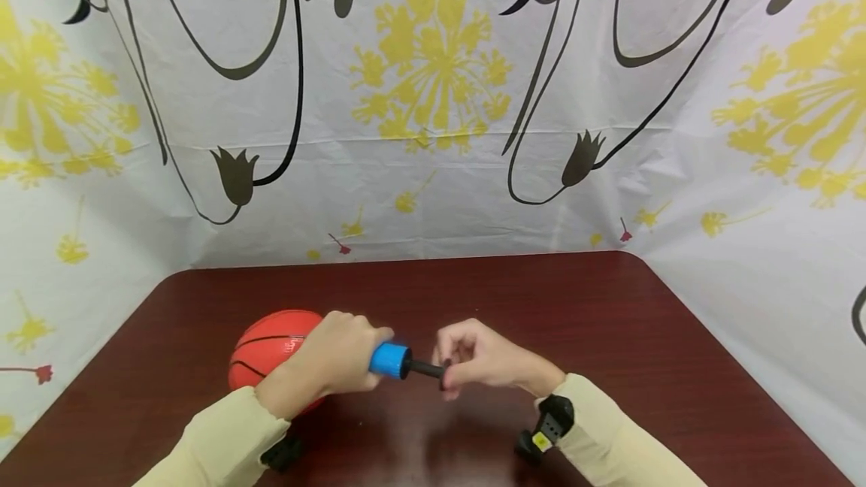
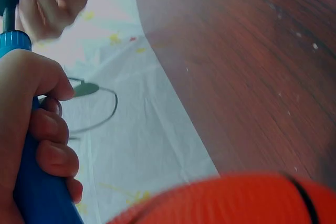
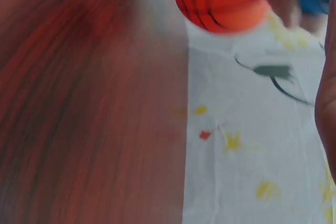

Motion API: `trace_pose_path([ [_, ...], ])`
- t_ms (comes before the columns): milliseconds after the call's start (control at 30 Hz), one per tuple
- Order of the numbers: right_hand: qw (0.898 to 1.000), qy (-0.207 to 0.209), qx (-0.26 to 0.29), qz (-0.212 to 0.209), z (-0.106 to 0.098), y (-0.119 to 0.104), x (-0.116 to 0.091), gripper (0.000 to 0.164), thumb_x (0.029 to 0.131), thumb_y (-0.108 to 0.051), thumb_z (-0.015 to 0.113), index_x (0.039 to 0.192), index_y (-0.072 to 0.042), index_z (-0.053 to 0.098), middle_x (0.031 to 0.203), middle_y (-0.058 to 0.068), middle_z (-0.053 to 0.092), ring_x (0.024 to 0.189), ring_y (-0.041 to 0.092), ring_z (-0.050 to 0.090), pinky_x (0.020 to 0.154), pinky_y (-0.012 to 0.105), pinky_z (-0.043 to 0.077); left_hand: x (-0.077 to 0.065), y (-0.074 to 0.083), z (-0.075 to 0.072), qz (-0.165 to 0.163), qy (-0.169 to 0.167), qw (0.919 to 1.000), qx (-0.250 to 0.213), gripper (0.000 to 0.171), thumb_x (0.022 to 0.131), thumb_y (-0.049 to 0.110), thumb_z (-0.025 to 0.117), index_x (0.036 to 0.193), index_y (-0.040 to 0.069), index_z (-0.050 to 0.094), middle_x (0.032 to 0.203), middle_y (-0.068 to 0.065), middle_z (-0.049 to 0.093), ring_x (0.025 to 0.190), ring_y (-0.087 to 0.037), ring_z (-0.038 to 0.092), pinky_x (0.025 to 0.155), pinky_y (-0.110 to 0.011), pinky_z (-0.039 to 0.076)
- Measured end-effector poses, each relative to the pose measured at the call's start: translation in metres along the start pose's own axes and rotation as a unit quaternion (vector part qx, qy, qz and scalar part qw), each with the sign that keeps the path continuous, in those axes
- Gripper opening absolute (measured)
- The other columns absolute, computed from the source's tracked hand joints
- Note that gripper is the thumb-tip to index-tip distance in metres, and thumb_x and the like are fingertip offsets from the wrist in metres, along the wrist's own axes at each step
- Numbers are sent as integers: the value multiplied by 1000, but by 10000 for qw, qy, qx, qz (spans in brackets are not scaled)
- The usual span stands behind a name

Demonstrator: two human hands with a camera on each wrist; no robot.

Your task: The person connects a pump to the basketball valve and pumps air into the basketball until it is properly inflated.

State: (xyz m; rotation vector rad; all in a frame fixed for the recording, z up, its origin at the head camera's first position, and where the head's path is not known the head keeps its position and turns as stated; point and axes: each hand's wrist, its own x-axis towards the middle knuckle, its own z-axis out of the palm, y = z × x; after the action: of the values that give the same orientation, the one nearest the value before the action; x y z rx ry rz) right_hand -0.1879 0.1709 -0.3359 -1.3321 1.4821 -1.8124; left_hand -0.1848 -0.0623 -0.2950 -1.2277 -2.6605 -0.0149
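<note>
My left hand (image 1: 341,355) grips the barrel of a blue hand pump (image 1: 389,360), fingers wrapped round it in the left wrist view. From the barrel's right end a black rod (image 1: 426,369) sticks out to a black handle (image 1: 443,376). The curled fingers and thumb of my right hand (image 1: 490,359) hold that handle. A red-orange toy basketball (image 1: 267,344) is at the left, partly behind my left hand and wrist. Whether the pump's far end joins the ball is hidden. The ball (image 2: 236,203) also shows at the bottom of the left wrist view.
A dark red-brown wooden table (image 1: 541,307) lies under the hands. Behind it and at both sides hangs a white cloth (image 1: 433,194) with grey, yellow and red plant prints. A black device (image 1: 555,419) is strapped to the right wrist.
</note>
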Motion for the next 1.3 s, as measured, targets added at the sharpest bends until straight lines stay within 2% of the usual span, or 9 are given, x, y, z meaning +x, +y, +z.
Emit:
trace_pose_path([
  [133,9994,155,-313,88,5,2,10,27,80,-11,62,74,9,44,70,38,48,63,9,62,54,33,51,2,2,0,93,34,9999,-52,25,63,30,70,74,15,54,56,7,48,47,-6,42,46,-23,37],
  [233,9996,161,-75,210,2,-1,6,28,80,-9,63,74,9,42,72,24,57,63,8,62,55,28,51,2,1,2,138,113,9998,-54,25,64,31,70,75,15,53,56,7,48,46,-6,42,46,-22,37],
  [367,9972,-252,679,212,-10,-7,-12,32,81,-11,62,74,7,37,78,3,61,64,8,60,56,22,49,-2,-7,0,124,133,9998,-27,29,64,30,71,80,13,54,59,6,52,48,-6,45,48,-24,40],
  [533,9919,-731,1040,14,-23,-12,-27,34,84,-18,59,74,5,36,69,9,59,66,8,59,55,25,48,-6,-14,1,15,166,9998,125,30,63,30,72,82,13,56,60,5,54,50,-8,48,48,-26,41],
  [767,9972,-728,138,98,-9,-9,-2,30,82,-15,61,72,7,44,64,30,48,65,9,60,53,28,49,9,3,3,329,148,9993,11,24,64,28,69,77,14,55,57,6,50,48,-8,45,45,-23,36],
  [867,9987,-450,-123,213,-4,-7,5,26,82,-12,61,73,7,45,67,34,47,64,9,61,53,30,51,11,8,4,280,52,9995,-96,23,64,28,69,76,14,55,56,6,48,47,-7,43,45,-22,36],
  [1000,9989,-220,-123,387,-4,-8,2,25,81,-9,62,74,7,45,70,23,55,64,9,61,55,26,50,10,7,6,311,-1,9995,-98,23,65,30,68,76,15,54,55,7,46,45,-5,41,44,-21,35],
  [1133,9977,-404,469,270,-14,-14,-14,29,81,-11,62,73,7,40,79,3,60,66,8,61,57,23,49,7,-1,5,299,92,9995,-99,25,67,30,68,79,14,52,56,7,48,47,-5,43,46,-23,37],
  [1300,9934,-791,825,-22,-26,-18,-27,34,83,-17,59,72,6,36,66,14,55,66,8,60,52,25,47,-3,-13,3,18,57,10000,-39,26,65,28,69,82,14,55,60,6,53,50,-7,46,47,-25,39],
])
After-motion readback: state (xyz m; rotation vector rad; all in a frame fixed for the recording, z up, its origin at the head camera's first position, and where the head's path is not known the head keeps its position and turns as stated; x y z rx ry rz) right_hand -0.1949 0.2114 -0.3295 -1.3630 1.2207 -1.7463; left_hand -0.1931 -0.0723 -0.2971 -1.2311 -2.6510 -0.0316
